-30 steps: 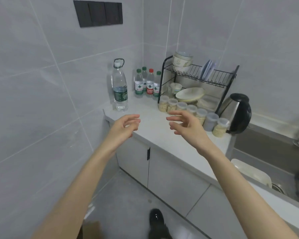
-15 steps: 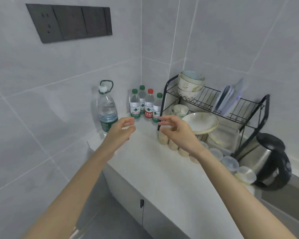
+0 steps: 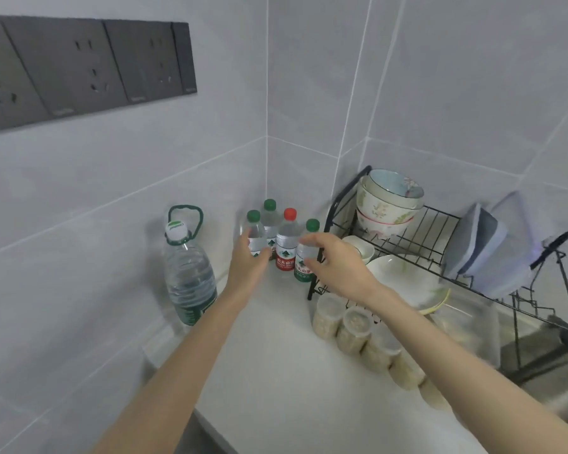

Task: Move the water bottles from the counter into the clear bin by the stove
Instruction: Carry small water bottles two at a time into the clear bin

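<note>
Several small water bottles stand in the counter's corner: a red-capped bottle point(image 3: 286, 247) with green-capped ones around it. My left hand point(image 3: 247, 267) reaches to the left green-capped bottle point(image 3: 255, 235), its fingers against the bottle's lower part without a clear grip. My right hand point(image 3: 336, 262) has thumb and fingers spread on either side of the right green-capped bottle point(image 3: 309, 237), not closed on it. A large water bottle point(image 3: 189, 276) with a white cap and green carry loop stands left of my left arm. No clear bin is in view.
A black wire dish rack point(image 3: 440, 231) holds stacked bowls point(image 3: 387, 204), a white plate point(image 3: 404, 280) and lids. A row of lidded jars point(image 3: 354, 329) lines the white counter point(image 3: 276, 371) under my right forearm. Dark wall sockets point(image 3: 79, 67) sit upper left.
The view has closed in on the corner. Both hands have moved forward from mid-counter to the small bottles, the left to the left bottle, the right to the right one.
</note>
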